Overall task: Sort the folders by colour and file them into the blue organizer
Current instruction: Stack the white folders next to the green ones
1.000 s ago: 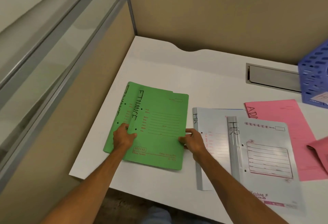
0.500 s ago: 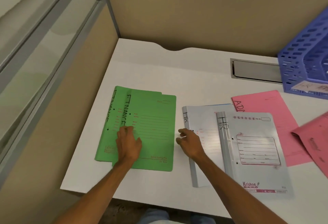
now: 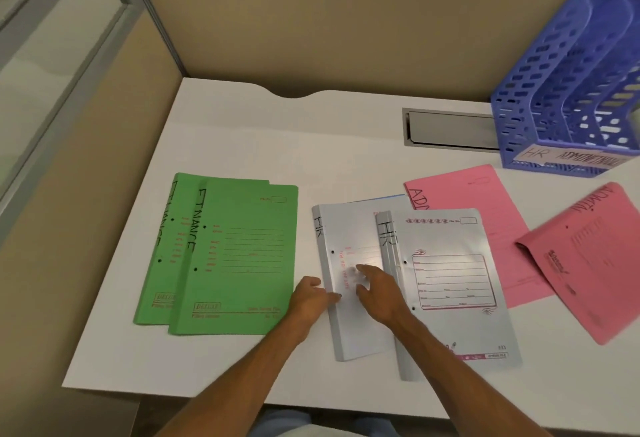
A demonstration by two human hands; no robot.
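Head view: I have the left hand [image 3: 311,298] against the spine edge of the lower white HR folder [image 3: 349,239], fingers lightly bent. I cannot tell whether they have got under that edge. The right hand [image 3: 379,293] lies spread on the same cover, fingers straight, clasping nothing. Just right of it, the upper white HR folder [image 3: 450,281] overlaps the one under my palms. Left of the left hand, touching neither hand, two green FINANCE folders [image 3: 242,256] sit staggered as a pair on the desk [image 3: 242,132]. Further right, two pink folders [image 3: 478,201] lie loose, one partly under the white pair and one askew. The blue organizer [image 3: 554,90] stands well beyond and to the right of both hands, with a handwritten label strip [image 3: 571,156] along its front.

By my reading, the step in hand is gathering the whites, with nothing filed yet. The next move calls for squaring the lower folder against its mate. Then a finger must get under the flush spines to lift both towards the HR slot.
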